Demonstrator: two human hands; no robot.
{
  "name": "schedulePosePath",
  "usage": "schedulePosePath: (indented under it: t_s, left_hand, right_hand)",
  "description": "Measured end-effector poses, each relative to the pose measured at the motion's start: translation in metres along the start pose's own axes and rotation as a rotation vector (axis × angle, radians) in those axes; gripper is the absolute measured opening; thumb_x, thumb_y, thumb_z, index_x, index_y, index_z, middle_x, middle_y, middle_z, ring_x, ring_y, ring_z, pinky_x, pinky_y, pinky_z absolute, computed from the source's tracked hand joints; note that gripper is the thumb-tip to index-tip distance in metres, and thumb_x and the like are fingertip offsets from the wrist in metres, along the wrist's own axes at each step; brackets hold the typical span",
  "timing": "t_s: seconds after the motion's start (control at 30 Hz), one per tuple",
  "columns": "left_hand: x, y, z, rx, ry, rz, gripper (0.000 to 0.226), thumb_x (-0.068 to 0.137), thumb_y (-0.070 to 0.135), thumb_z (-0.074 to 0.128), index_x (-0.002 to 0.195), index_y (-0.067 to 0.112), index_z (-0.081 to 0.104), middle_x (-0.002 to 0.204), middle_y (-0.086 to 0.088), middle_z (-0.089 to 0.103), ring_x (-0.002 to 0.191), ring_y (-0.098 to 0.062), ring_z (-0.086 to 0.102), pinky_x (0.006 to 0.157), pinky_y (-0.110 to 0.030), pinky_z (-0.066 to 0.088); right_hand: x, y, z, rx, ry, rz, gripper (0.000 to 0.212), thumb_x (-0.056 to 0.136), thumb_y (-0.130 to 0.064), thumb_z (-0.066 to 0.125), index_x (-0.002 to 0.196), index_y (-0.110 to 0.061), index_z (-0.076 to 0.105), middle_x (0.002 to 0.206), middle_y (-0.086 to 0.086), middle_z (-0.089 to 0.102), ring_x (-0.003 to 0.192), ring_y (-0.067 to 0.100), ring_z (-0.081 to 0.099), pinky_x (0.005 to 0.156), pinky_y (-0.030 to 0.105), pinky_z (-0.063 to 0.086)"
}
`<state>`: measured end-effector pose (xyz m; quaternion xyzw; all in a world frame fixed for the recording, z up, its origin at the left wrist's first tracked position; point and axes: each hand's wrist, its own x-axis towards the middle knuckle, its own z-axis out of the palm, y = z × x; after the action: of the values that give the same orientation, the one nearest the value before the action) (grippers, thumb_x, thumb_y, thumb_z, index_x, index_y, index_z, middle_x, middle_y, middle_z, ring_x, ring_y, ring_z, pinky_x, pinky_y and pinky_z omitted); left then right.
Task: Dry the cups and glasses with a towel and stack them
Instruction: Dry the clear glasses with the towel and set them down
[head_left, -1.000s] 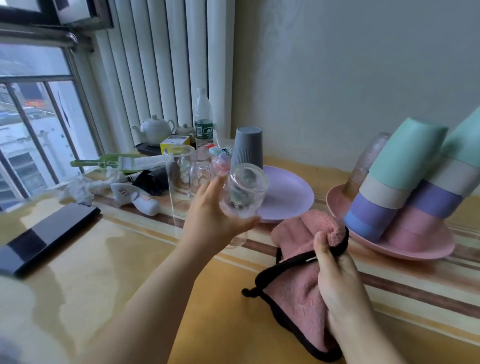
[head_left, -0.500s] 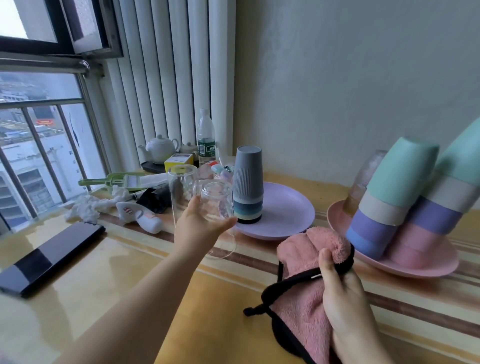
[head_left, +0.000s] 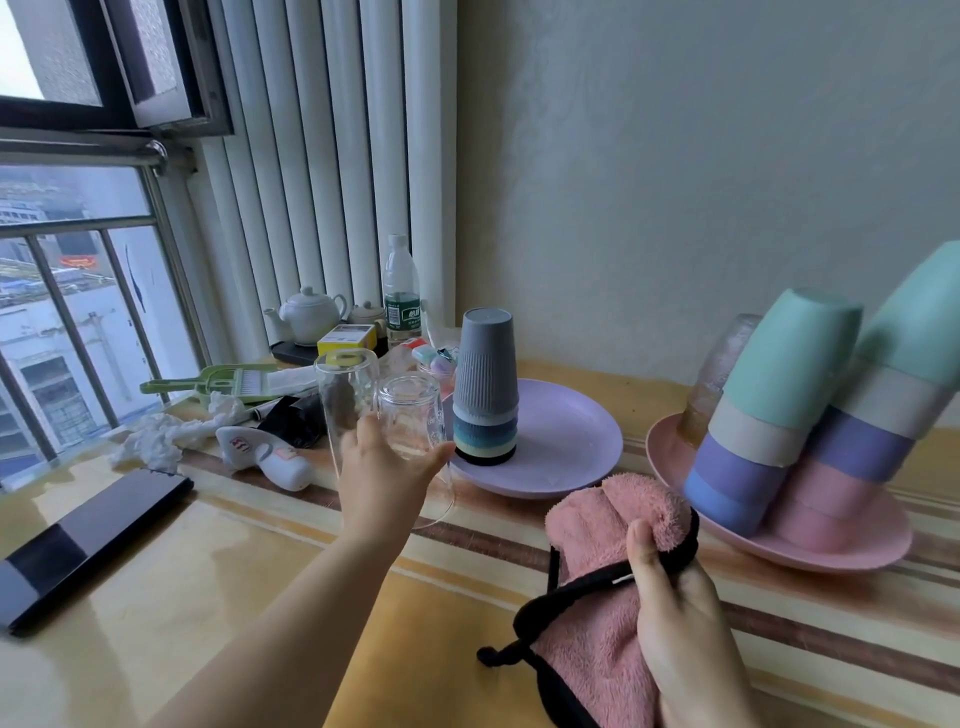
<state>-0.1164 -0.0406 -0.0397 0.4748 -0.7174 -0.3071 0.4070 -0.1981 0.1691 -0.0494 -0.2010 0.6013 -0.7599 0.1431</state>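
Observation:
My left hand (head_left: 382, 475) grips a clear glass (head_left: 415, 421), turned upside down and held low over the table beside a taller upturned glass (head_left: 344, 400). My right hand (head_left: 675, 608) holds a pink towel (head_left: 602, 587) with black trim near the front. An upturned stack of cups with a grey one on top (head_left: 485, 395) stands on a lilac plate (head_left: 566, 441). Two leaning stacks of pastel cups (head_left: 779, 410) rest on a pink plate (head_left: 841, 551) at the right, with a frosted glass (head_left: 719, 369) behind them.
At the back left are a white teapot (head_left: 310, 313), a water bottle (head_left: 401, 291), a yellow box (head_left: 347, 339), a green brush (head_left: 228, 382), crumpled tissue (head_left: 166, 439) and a white gadget (head_left: 262, 457). A black flat device (head_left: 78, 545) lies at the left edge.
My left hand carried the glass away from me and down, turning it mouth-down next to the tall glass. The right hand kept hold of the towel. The camera tilted up.

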Motion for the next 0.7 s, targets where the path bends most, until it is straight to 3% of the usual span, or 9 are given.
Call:
schedulePosePath:
  t_s: [0.23,0.37,0.47,0.57,0.63,0.7]
  left_hand:
    - [-0.010,-0.005,0.001,-0.058,0.055,0.051,0.078,0.072,0.030,0.083,0.131,0.006,0.039,0.134,-0.013,0.038,0.119,-0.026,0.041,0.091,-0.029,0.034]
    - [-0.023,-0.001,-0.001,-0.061,0.070,0.069,0.068,0.077,0.016,0.079,0.130,0.003,0.038,0.135,-0.015,0.033,0.107,-0.026,0.044,0.086,-0.024,0.031]
    - [-0.036,0.003,0.002,0.003,0.126,0.306,0.050,0.076,0.005,0.076,0.115,-0.002,0.045,0.112,-0.013,0.042,0.090,-0.035,0.053,0.074,-0.036,0.042]
    - [-0.045,0.020,0.012,0.037,-0.014,0.505,0.033,0.078,-0.001,0.070,0.106,-0.002,0.054,0.094,-0.004,0.046,0.075,-0.029,0.053,0.066,-0.035,0.041]
    - [-0.046,0.040,0.024,0.002,-0.110,0.541,0.042,0.080,-0.001,0.066,0.120,0.001,0.052,0.108,-0.008,0.052,0.094,-0.032,0.057,0.077,-0.028,0.040]
    - [-0.037,0.057,0.042,-0.118,-0.161,0.396,0.066,0.083,0.002,0.062,0.142,0.004,0.032,0.140,-0.010,0.038,0.126,-0.026,0.041,0.094,-0.014,0.028]
  right_hand:
    - [0.000,0.000,0.001,-0.025,-0.017,-0.001,0.030,0.075,-0.044,0.050,0.087,-0.022,0.065,0.074,-0.034,0.067,0.074,-0.026,0.055,0.065,-0.004,0.038]
    - [0.002,0.005,-0.001,-0.036,0.003,0.012,0.033,0.073,-0.048,0.052,0.090,-0.023,0.066,0.080,-0.029,0.070,0.081,-0.021,0.058,0.079,0.011,0.040]
    - [0.006,0.007,-0.005,-0.041,0.058,-0.004,0.037,0.073,-0.050,0.053,0.097,-0.025,0.066,0.095,-0.021,0.070,0.098,-0.006,0.060,0.092,0.024,0.041]
    - [0.008,0.004,-0.009,-0.025,0.109,0.012,0.038,0.073,-0.050,0.052,0.098,-0.024,0.066,0.102,-0.013,0.069,0.100,0.003,0.060,0.092,0.027,0.042]
    - [0.008,0.001,-0.009,-0.025,0.109,0.015,0.030,0.079,-0.046,0.052,0.097,-0.026,0.065,0.101,-0.015,0.068,0.098,-0.002,0.061,0.087,0.019,0.044]
    - [0.008,-0.001,-0.009,-0.025,0.087,0.014,0.019,0.088,-0.036,0.052,0.097,-0.026,0.065,0.098,-0.021,0.066,0.091,-0.017,0.058,0.076,0.004,0.042]
